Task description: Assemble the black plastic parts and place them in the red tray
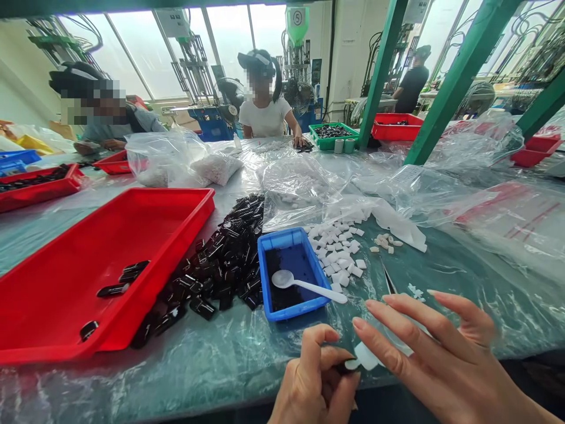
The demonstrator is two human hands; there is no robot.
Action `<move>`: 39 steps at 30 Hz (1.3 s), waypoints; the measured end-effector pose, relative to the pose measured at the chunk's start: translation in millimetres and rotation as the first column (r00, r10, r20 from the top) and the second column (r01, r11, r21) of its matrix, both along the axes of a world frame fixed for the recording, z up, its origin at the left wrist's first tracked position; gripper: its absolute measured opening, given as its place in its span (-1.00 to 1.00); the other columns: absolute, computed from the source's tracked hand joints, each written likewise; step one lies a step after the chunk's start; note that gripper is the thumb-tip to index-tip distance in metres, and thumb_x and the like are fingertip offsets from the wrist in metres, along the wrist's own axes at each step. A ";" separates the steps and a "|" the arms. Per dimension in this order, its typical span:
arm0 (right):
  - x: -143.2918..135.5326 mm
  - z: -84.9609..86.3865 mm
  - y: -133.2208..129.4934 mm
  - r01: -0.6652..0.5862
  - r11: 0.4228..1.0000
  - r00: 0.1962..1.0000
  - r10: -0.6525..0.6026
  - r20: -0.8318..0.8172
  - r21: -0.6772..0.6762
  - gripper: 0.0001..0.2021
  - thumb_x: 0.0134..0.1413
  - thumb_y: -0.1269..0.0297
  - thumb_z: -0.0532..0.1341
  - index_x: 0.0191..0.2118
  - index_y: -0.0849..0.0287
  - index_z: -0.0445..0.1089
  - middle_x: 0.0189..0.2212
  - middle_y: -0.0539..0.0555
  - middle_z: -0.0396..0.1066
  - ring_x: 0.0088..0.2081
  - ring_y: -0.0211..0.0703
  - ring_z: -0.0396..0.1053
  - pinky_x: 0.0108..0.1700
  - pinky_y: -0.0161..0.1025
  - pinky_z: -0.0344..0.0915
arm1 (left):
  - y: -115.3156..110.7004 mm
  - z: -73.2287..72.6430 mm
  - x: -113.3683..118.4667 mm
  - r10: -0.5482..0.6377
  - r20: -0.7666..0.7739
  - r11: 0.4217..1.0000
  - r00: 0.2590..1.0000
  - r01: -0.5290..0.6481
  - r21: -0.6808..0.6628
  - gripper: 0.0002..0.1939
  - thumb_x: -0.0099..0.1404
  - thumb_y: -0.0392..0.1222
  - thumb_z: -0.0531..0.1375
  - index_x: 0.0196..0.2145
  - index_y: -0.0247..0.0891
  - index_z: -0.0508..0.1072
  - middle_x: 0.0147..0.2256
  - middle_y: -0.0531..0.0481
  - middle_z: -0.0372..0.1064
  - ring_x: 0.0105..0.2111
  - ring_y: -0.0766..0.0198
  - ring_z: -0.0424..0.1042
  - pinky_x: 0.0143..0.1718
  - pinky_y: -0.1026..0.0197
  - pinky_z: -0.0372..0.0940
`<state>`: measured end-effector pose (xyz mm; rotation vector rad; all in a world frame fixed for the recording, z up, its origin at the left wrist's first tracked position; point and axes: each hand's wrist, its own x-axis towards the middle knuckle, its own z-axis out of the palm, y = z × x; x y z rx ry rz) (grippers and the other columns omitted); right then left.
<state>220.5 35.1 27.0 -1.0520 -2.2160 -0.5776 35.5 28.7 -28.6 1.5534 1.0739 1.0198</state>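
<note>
My left hand point(315, 377) is closed in a pinch near the table's front edge. Between its thumb and finger shows a small black piece point(344, 367), mostly hidden by the fingers. A white square piece point(367, 356) is at its tip, beside my right index finger; whether the two touch is unclear. My right hand point(445, 347) reaches in with fingers stretched and apart, its thumb hidden. Just beyond it are the dark pointed tips of a tweezers-like tool point(389, 280) and some tiny white bits point(415, 292).
A blue tray point(273, 312) with a white spoon point(309, 287) stands between a heap of glossy black parts point(233, 253) and loose white squares point(342, 250). Left is a large red tray point(66, 265) with several black parts. Clear plastic bags point(304, 176) lie behind. Co-workers sit opposite.
</note>
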 end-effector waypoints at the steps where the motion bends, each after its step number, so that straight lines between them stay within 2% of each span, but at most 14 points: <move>1: -0.3 0.5 0.0 -0.003 1.000 1.000 0.003 -0.001 0.001 -0.58 0.36 0.42 -0.13 -0.12 0.07 0.49 -0.18 0.01 0.55 -0.08 -0.19 0.38 0.14 -0.04 -0.05 | 0.0 0.4 0.2 0.000 -0.003 1.000 1.000 0.000 0.006 -0.64 0.18 -0.41 0.15 -0.13 -0.04 0.17 -0.40 0.13 0.58 -0.70 0.47 0.43 -0.66 0.51 0.21; 8: -3.3 8.1 -0.2 -0.016 1.000 1.000 0.016 -0.008 -0.026 -0.54 0.40 0.38 -0.17 -0.13 0.07 0.50 -0.18 0.02 0.55 -0.06 -0.19 0.39 0.15 -0.03 -0.06 | 1.5 -3.0 -0.5 -0.028 -0.010 0.997 1.000 0.028 0.071 -0.60 0.19 -0.43 0.12 -0.11 -0.03 0.15 -0.41 0.14 0.58 -0.70 0.46 0.42 -0.67 0.49 0.23; 16: -6.5 12.7 2.4 -0.056 0.998 0.996 0.058 0.070 -0.024 -0.55 0.39 0.42 -0.17 -0.12 0.10 0.49 -0.16 0.03 0.54 -0.04 -0.19 0.37 0.13 -0.04 -0.04 | 2.1 -5.3 -1.0 -0.050 -0.021 0.995 0.999 0.052 0.090 -0.59 0.17 -0.46 0.11 -0.12 -0.03 0.14 -0.48 0.17 0.55 -0.71 0.45 0.41 -0.66 0.49 0.20; 23: -10.0 14.2 6.9 -0.087 0.996 0.993 0.085 0.081 0.027 -0.53 0.37 0.45 -0.19 -0.14 0.14 0.49 -0.19 0.05 0.54 -0.04 -0.18 0.35 0.13 -0.03 -0.05 | 0.8 -2.1 1.9 -0.009 -0.047 0.990 0.999 0.016 0.141 -0.62 0.20 -0.45 0.10 -0.11 -0.06 0.13 -0.53 0.18 0.52 -0.73 0.45 0.37 -0.68 0.48 0.15; 28: -9.4 14.6 6.2 -0.091 0.996 0.993 0.090 0.080 0.016 -0.55 0.37 0.45 -0.16 -0.14 0.15 0.49 -0.19 0.05 0.54 -0.04 -0.18 0.36 0.14 -0.03 -0.05 | 1.1 -1.6 1.7 -0.002 -0.082 0.988 0.997 0.015 0.156 -0.64 0.21 -0.43 0.11 -0.13 -0.08 0.12 -0.53 0.16 0.53 -0.73 0.43 0.38 -0.70 0.47 0.14; 39: -1.3 11.3 3.5 -0.072 0.997 0.996 0.073 0.053 -0.010 -0.55 0.39 0.41 -0.17 -0.14 0.11 0.50 -0.19 0.02 0.55 -0.06 -0.20 0.37 0.16 -0.05 -0.06 | 1.5 2.7 0.4 -0.024 -0.059 0.998 0.998 0.028 0.064 -0.62 0.17 -0.45 0.11 -0.15 -0.05 0.13 -0.45 0.16 0.57 -0.71 0.44 0.43 -0.69 0.49 0.19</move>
